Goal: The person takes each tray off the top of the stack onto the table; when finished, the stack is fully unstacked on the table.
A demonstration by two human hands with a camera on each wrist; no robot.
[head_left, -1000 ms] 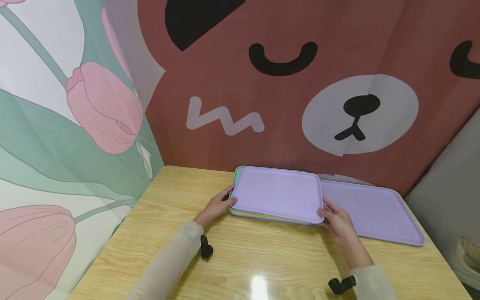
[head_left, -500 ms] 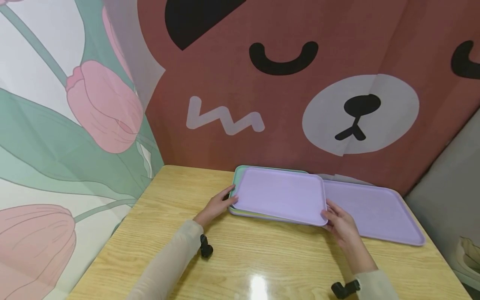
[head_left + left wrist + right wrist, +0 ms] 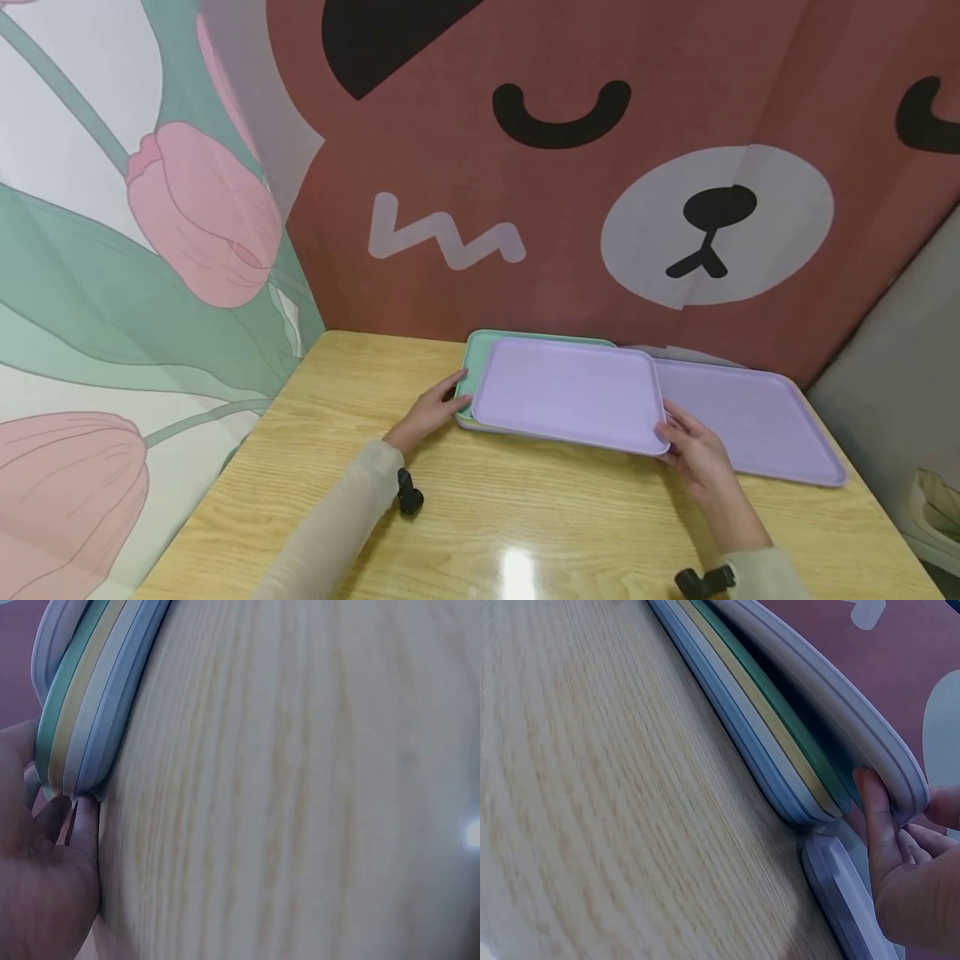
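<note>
In the head view my right hand (image 3: 697, 454) grips the near right corner of a light purple tray (image 3: 570, 392). Its thumb lies on the rim and its fingers are underneath. That tray is tilted, its right end raised off a green tray (image 3: 472, 375), as the gap in the right wrist view shows. Below the green one, yellow, whitish and bluish trays are stacked (image 3: 742, 694). My left hand (image 3: 431, 408) holds this stack at its left side; the left wrist view shows fingers at the lower edges and one at the green rim (image 3: 56, 727).
A second, larger-looking purple tray (image 3: 757, 417) lies flat on the wooden table (image 3: 450, 517), to the right of the stack and partly behind my right hand. A bear-print cloth (image 3: 570, 275) hangs along the table's back edge, a tulip print (image 3: 210, 217) on the left.
The top purple tray has slid to the right with my right hand, baring more of the green tray at the left. My left hand has stayed at the stack's side.
</note>
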